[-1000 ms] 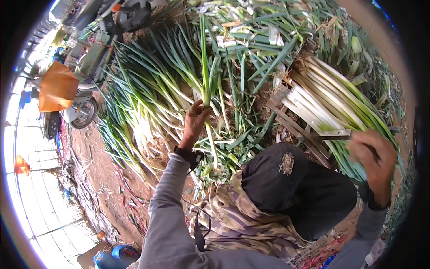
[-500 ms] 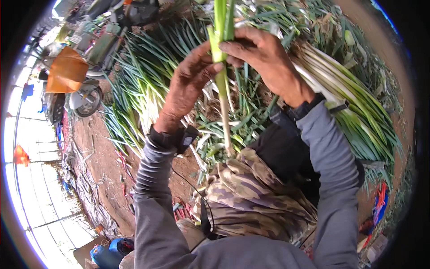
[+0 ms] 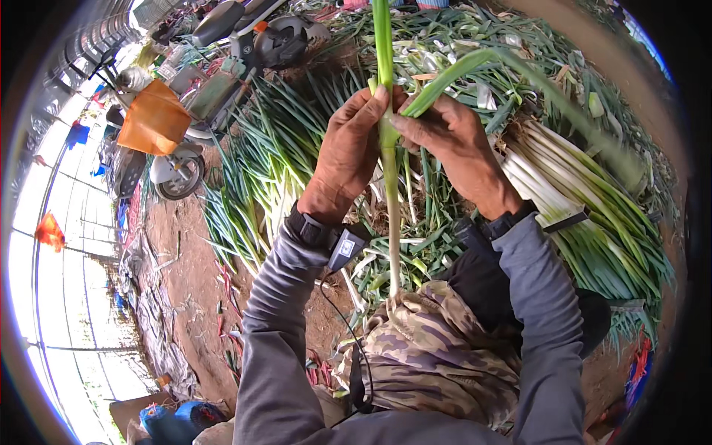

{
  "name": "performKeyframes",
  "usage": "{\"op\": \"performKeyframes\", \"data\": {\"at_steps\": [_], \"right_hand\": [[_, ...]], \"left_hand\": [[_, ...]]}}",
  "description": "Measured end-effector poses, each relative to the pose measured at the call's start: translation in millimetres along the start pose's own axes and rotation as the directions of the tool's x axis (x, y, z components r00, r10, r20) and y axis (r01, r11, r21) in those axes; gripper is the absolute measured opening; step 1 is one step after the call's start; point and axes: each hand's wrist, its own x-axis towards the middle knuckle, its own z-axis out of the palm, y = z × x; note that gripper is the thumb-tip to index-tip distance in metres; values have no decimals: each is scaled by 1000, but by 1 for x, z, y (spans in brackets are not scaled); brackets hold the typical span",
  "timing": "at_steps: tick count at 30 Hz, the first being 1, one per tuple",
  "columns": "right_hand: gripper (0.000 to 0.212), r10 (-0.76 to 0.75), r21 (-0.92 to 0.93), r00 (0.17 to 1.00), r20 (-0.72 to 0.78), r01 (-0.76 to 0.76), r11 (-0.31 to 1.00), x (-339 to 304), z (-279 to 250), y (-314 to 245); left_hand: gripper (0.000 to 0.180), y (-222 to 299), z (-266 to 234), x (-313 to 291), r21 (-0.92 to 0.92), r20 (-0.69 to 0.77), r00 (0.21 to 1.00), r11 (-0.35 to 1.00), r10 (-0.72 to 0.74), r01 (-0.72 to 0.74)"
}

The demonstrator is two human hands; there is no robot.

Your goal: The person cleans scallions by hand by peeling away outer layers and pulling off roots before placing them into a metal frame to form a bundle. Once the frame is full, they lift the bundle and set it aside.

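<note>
One leek (image 3: pixel 391 189) pinched in left hand (image 3: pixel 345 156), its bent leaf (image 3: pixel 475 61) in right hand (image 3: pixel 463 152); left wrist (image 3: pixel 326 202) hides some piled leeks (image 3: pixel 278 167); leek bundle (image 3: pixel 575 189) lies right.

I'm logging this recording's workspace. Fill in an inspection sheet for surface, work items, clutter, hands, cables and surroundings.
Surface: brown floor, partly covered by greens.
Work items: one stalk held upright in front; a leaf bent off to the right, its far end blurred; a loose pile on the left; a stacked bundle on the right.
Clutter: leaf scraps spread beyond and between the pile and bundle.
Hands: left hand grips the stalk; right hand pinches the leaf close to it.
Cables: one thin black cable, hanging from near the left wrist.
Surroundings: scooter and orange sheet at upper left.
</note>
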Motion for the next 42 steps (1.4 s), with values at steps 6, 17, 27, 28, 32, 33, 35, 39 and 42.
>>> {"op": "performKeyframes", "data": {"at_steps": [6,17,27,28,32,33,35,39,42], "right_hand": [[21,72,120,985,158,-92,989,-30,32,-1],[22,497,-801,815,297,-70,594,-82,26,75],[30,-525,-702,850,-43,348,622,-11,29,38],[30,-528,-716,847,-60,332,614,-11,26,41],[25,-513,-710,849,-130,281,645,-17,26,45],[25,-509,-710,850,-133,277,648,-17,24,43],[21,-329,-540,934,-140,207,816,-14,16,34],[17,-206,-504,977,-63,146,851,-18,17,13],[18,-343,-627,938,53,299,720,-27,26,22]], "left_hand": [[22,32,-45,23,-17,-157,972,984,174,-178],[40,68,-36,23,117,-124,976,980,177,-162],[30,32,-7,17,-18,66,998,1000,-9,11],[25,30,-8,17,6,80,997,1000,-20,20],[18,26,-5,15,-1,54,998,1000,-27,27],[20,26,-3,14,-4,23,1000,1000,-13,13],[21,26,0,16,1,34,999,1000,-30,30],[22,25,1,13,6,38,999,1000,2,-3],[22,27,3,11,15,34,999,1000,-9,8]]}}
